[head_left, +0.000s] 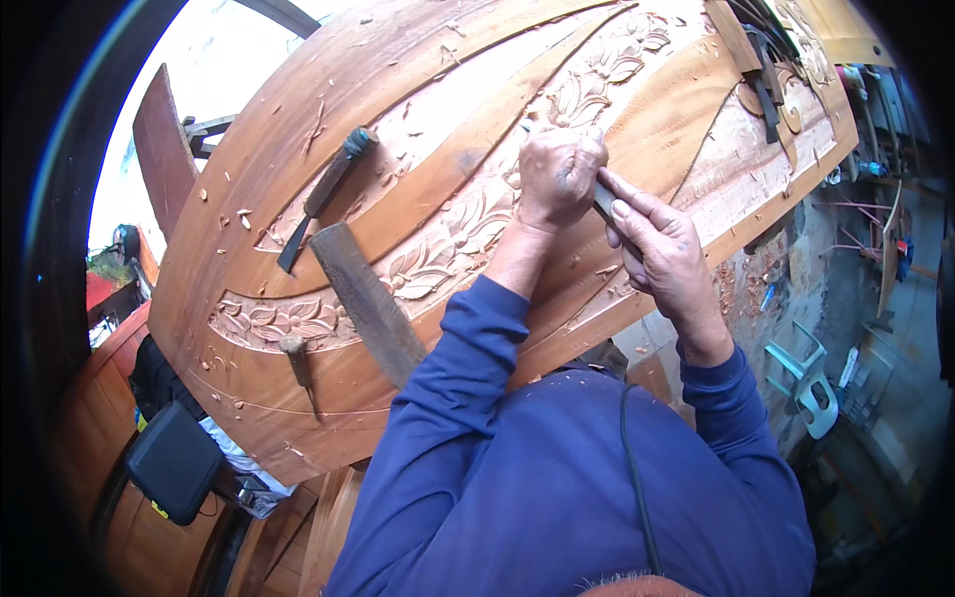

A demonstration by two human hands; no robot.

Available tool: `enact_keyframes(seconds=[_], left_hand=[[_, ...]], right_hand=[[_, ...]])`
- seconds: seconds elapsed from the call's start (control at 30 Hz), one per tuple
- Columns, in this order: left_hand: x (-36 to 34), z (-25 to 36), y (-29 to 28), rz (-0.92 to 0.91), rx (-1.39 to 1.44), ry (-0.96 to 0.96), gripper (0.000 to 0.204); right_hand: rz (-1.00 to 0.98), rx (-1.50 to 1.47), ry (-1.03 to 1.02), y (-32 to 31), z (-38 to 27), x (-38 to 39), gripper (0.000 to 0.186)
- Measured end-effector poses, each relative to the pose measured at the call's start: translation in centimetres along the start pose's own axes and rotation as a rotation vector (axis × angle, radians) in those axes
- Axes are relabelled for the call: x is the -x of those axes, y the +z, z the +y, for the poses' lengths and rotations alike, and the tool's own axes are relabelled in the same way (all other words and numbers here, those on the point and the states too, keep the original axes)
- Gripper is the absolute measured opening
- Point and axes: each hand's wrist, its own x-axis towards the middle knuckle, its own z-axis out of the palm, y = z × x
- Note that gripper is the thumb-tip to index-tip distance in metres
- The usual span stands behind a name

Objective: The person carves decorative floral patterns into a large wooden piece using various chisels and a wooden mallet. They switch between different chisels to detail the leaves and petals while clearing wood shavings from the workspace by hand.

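Observation:
A large reddish wooden panel (pixel 657 149) with carved leaf-and-flower relief bands lies before me. My left hand (pixel 563 177) is closed in a fist around the front part of a carving chisel (pixel 603 202), over the middle carved band. My right hand (pixel 661 239) grips the rear of the same tool, fingers along its shaft. The cutting edge is mostly hidden by my left fist. Left of my hands, a chisel with a dark handle (pixel 326 189) rests on the panel. Near it lie a long flat wooden bar (pixel 366 300) and a small pointed tool with a round wooden head (pixel 300 370).
More hand tools (pixel 762 80) lie at the panel's far right. Wood chips are scattered over the surface. A pale green plastic stool (pixel 808 383) stands on the floor to the right. A black case (pixel 175 463) sits below the panel's left end.

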Motion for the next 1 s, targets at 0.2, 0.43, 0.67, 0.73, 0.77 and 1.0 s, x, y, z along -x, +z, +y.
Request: enact_keyframes(seconds=[0.2, 0.43, 0.67, 0.73, 0.77, 1.0], left_hand=[[-0.9, -0.3, -0.1, -0.054, -0.041, -0.035, 0.031], [-1.9, 1.9, -0.5, -0.194, -0.041, 0.148, 0.05], [-1.7, 1.3, 1.2, -0.157, -0.192, 0.134, 0.047], [-1.9, 1.0, 1.6, -0.049, -0.21, 0.086, 0.042], [-2.0, 0.8, 1.6, -0.041, -0.214, 0.088, 0.042], [-2.1, -0.3, 0.4, 0.331, -0.569, -0.299, 0.03]], right_hand=[[-0.007, 0.086, -0.014, -1.1, -0.8, -1.6, 0.041], [0.229, 0.083, -0.321, -3.6, -0.5, -0.1, 0.042], [0.304, 0.147, -0.188, -8.2, 3.1, 3.3, 0.044], [0.306, 0.154, -0.143, -9.6, 2.7, 4.0, 0.047], [0.3, 0.159, -0.148, -10.2, 2.2, 4.2, 0.047], [0.308, 0.185, -0.503, -16.2, -4.3, 1.9, 0.043]])
